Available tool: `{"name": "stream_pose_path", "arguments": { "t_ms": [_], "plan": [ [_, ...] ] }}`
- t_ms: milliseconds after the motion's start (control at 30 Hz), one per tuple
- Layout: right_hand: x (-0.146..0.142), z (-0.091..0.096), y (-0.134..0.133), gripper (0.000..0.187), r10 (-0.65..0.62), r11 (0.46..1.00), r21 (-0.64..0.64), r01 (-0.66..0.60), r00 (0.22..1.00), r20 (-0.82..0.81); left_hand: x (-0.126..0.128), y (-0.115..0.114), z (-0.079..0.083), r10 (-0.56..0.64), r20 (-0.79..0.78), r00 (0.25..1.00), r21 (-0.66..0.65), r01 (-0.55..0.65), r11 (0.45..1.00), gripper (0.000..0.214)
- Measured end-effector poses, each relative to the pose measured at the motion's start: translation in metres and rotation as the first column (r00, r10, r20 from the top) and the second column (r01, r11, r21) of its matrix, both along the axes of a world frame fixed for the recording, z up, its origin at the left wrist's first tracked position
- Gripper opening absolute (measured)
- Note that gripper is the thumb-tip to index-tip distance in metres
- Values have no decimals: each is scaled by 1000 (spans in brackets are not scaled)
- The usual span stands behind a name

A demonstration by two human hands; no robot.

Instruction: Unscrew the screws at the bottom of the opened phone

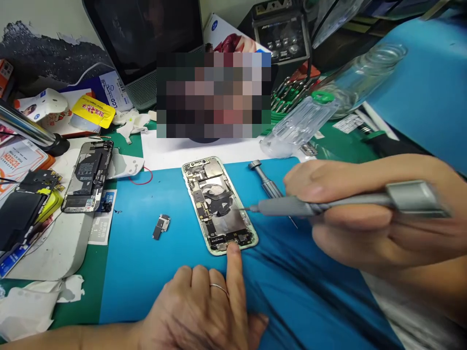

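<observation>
An opened phone housing point(228, 218) lies on the blue mat with its board and inner parts bare. My left hand point(204, 301) holds nothing. Its index finger is stretched out and touches the phone's bottom end, while the other fingers are bent. In my right hand point(379, 214) is a grey screwdriver point(292, 206), held nearly level, its thin tip over the right side of the phone; whether it touches cannot be told. Behind that hand a second screwdriver point(268, 183) lies on the mat. To the left of the phone sits a small dark metal-and-black part point(161, 226).
Another opened phone point(88, 175) lies at the left beside loose parts and boxes. A clear plastic bottle point(301, 124) and a glass jar point(368, 78) stand at the back right. A dark screen point(146, 39) rises behind. Crumpled white paper point(29, 306) is at lower left.
</observation>
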State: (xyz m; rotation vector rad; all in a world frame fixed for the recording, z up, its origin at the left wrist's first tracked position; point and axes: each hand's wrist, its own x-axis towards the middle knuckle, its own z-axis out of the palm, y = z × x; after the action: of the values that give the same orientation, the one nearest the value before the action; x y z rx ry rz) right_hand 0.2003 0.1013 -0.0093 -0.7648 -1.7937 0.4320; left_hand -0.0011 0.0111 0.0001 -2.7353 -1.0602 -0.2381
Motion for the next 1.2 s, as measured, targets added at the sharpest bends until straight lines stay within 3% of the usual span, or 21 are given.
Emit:
{"name": "stream_pose_path", "arguments": {
  "t_ms": [100, 200, 600, 1200],
  "plan": [
    [-2, -2, -4, 12, 228, 963, -122, -242, 966, -118, 0, 0, 0, -11, 15, 1000, -2, 11, 1000, 48],
    [-2, -4, -6, 10, 309, 916, -237, -324, 946, -100, 0, 0, -2, -16, 32, 999, -2, 16, 1000, 45],
    [-8, 4, -1, 14, 435, 893, -202, -402, 888, 153, 0, 2, -4, -34, 87, 996, -11, 35, 999, 39],
    [-9, 3, -1, 13, 440, 887, -216, -408, 888, 131, 0, 2, -3, -24, 64, 998, -33, 26, 999, 37]
  ]
}}
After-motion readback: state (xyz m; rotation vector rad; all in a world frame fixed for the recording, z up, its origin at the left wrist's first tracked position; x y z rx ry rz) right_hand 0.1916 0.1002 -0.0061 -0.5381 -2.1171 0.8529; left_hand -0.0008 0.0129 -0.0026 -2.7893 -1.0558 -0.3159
